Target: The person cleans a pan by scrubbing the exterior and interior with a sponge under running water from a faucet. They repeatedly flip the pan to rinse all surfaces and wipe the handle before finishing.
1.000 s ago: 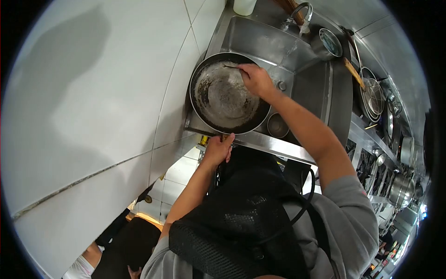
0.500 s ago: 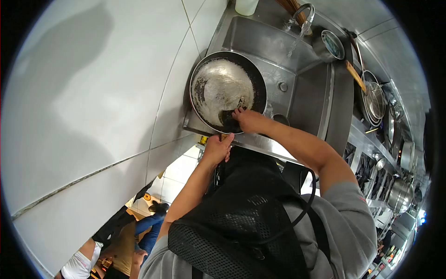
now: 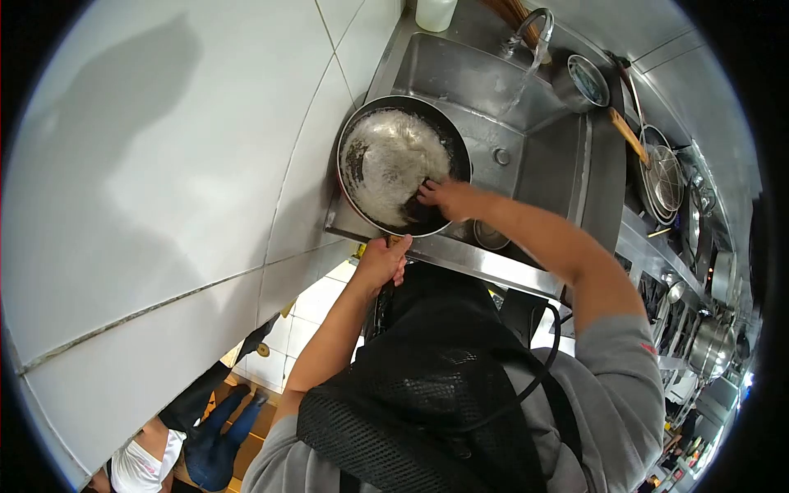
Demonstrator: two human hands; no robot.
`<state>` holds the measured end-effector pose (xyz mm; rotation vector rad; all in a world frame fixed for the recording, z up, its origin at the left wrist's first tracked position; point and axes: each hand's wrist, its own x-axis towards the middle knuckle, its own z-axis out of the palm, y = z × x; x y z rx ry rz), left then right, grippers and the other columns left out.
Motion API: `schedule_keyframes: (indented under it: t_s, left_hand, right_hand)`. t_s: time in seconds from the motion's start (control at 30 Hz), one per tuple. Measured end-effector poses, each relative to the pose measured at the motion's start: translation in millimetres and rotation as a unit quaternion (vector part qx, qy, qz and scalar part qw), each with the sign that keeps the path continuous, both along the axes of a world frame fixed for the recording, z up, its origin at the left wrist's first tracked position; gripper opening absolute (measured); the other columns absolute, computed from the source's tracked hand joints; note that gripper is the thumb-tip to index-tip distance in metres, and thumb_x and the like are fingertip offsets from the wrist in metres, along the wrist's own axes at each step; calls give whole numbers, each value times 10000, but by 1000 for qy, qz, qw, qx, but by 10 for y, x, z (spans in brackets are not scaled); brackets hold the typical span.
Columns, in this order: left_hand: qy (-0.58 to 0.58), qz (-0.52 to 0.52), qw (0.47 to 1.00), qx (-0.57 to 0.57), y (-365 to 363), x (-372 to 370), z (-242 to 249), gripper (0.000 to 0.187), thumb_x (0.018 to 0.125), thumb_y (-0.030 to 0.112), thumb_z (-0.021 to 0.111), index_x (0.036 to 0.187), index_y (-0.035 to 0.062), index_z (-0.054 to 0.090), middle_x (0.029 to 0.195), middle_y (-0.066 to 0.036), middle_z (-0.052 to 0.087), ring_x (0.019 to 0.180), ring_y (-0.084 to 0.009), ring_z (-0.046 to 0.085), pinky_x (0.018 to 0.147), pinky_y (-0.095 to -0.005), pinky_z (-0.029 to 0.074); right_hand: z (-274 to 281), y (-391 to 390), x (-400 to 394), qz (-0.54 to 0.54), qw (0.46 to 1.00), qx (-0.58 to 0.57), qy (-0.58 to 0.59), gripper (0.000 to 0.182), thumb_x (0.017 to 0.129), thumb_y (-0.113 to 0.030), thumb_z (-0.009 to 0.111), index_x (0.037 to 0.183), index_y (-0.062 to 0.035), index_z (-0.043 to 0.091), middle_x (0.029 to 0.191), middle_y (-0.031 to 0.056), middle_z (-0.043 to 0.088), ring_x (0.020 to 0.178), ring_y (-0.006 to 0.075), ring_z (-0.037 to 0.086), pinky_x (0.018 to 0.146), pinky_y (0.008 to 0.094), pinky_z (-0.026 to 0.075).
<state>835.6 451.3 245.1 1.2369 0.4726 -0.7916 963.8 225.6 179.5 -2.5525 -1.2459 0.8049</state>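
A black frying pan (image 3: pixel 462 156), coated inside with whitish suds, rests over the left front part of the steel sink. My left hand (image 3: pixel 385 261) is wrapped round its handle at the front, thumb pointing along it toward the rim. Inside the pan, at its right side, my right hand (image 3: pixel 444 199) presses with bent fingers on a dark pad, mostly hidden under them. Next to the fingers a dark patch of the pan's bottom shows through the suds.
Water runs from the faucet (image 3: pixel 538 37) into the steel sink (image 3: pixel 555 181). A round metal bowl (image 3: pixel 491 235) sits in the sink near its front edge. A small pot (image 3: pixel 579 84) and strainers (image 3: pixel 664 177) stand to the right. White tiled wall (image 3: pixel 205 164) borders the left. Other people are at lower left.
My right hand has moved slightly up and right within the pan, shifting the suds. The metal bowl shows more now. My left hand stays on the handle.
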Motion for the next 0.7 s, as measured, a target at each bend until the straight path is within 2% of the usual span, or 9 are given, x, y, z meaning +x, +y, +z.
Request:
schedule_keyframes:
  t_s: [0.07,0.13,0.23,0.3,0.37,0.47,0.53,0.57,0.7]
  left_hand:
    - [2,-14,1000,-6,103,30,-27,406,950,370,629,734,78,448,520,-6,429,392,-124,407,384,-312,370]
    - [6,-34,999,-12,179,30,-37,411,951,372,627,728,79,444,515,-6,425,390,-126,405,383,-312,370]
    - [-3,-36,999,-2,215,27,-2,463,963,397,601,650,102,429,480,-8,408,361,-136,393,379,-312,350]
    - [6,-35,999,-2,244,41,49,471,959,403,604,645,101,426,474,-11,403,362,-136,394,379,-311,345]
    - [1,-38,999,-13,214,38,22,449,955,388,615,669,96,430,494,-10,412,373,-132,398,381,-313,357]
    - [6,-43,999,-16,185,78,17,425,951,373,626,695,92,435,512,-8,422,384,-126,404,384,-315,370]
    - [21,-43,999,-10,186,69,-9,422,951,373,626,696,94,437,511,-7,422,384,-126,405,385,-316,373]
    - [12,-45,999,-10,193,50,-27,417,949,373,628,704,96,436,512,-5,422,385,-125,407,385,-316,373]
    - [15,-51,999,-3,239,61,-28,396,949,366,630,724,101,440,511,1,424,385,-123,408,386,-317,375]
  right_hand:
    - [109,-139,401,105,992,30,-67,446,873,-135,503,1294,5,544,1328,154,565,1314,332,463,1163,511,250]
    - [234,-164,730,176,941,-98,-271,375,856,-154,538,1202,-46,635,1315,129,582,1341,306,432,1165,524,233]
    - [253,-60,616,115,924,-79,-357,286,812,-158,599,1054,-51,706,1219,133,637,1265,262,517,1098,535,344]
    - [208,185,222,-71,964,-116,-229,234,796,-107,597,975,-25,724,1154,165,653,1168,285,583,980,498,465]
    - [380,391,-8,-145,983,-107,44,284,792,-47,552,1029,-31,707,1129,189,650,1097,345,606,870,459,523]
    - [309,434,-233,-133,977,41,160,394,791,-3,492,1123,-83,688,1188,206,620,1121,371,582,906,432,504]
    - [173,359,-257,-76,975,152,144,482,775,2,487,1202,-134,663,1194,192,625,1126,362,586,985,445,450]
    - [229,243,-119,26,988,57,140,589,787,52,451,1307,-179,604,1413,81,526,1325,264,476,1197,496,181]
    - [401,-87,604,154,967,-163,-118,557,799,-22,547,1316,-226,596,1414,32,529,1323,250,482,1211,526,84]
